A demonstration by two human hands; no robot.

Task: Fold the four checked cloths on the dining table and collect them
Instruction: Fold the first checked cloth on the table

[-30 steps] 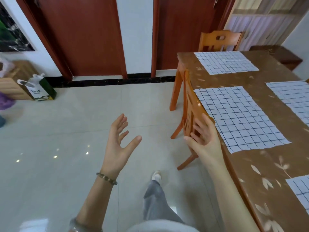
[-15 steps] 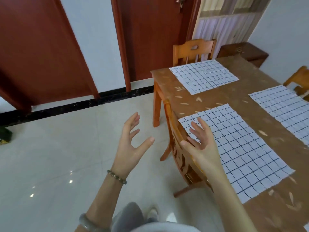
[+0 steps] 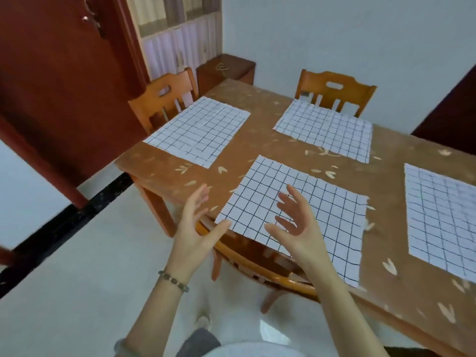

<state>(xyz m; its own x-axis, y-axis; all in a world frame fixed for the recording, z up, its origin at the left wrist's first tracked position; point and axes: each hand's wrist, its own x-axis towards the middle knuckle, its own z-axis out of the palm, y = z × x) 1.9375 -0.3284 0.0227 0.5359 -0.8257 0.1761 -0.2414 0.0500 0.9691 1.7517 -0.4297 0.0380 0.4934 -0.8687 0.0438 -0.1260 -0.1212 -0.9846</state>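
Clock face centred on the gap between the two hands, 12 pointing away from the person.

- Left hand (image 3: pixel 195 233): fingers spread and straight, thumb out, holding nothing. Beaded bracelet (image 3: pixel 173 280) on the wrist.
- Right hand (image 3: pixel 296 228): fingers spread, lightly bent, palm facing left, holding nothing.
- Nearest checked cloth (image 3: pixel 322 210): flat and unfolded on the dining table (image 3: pixel 257 148), at 1 to 2 o'clock. The right hand overlaps its near-left part in view; cannot tell whether they touch. The left thumb tip is just beside its near-left corner, and the rest of that hand is off the cloth at its 9 o'clock side.
- Far-left cloth (image 3: pixel 198 130): flat, at 11 o'clock, well apart from both hands.
- Far-right cloth (image 3: pixel 327 130): flat, at 1 o'clock, beyond the nearest one.
- Right-side cloth (image 3: pixel 443 222): flat, at 3 o'clock, partly cut by the frame edge.
- Near chair (image 3: pixel 257 266): tucked against the table edge, under both hands, at 5 o'clock.
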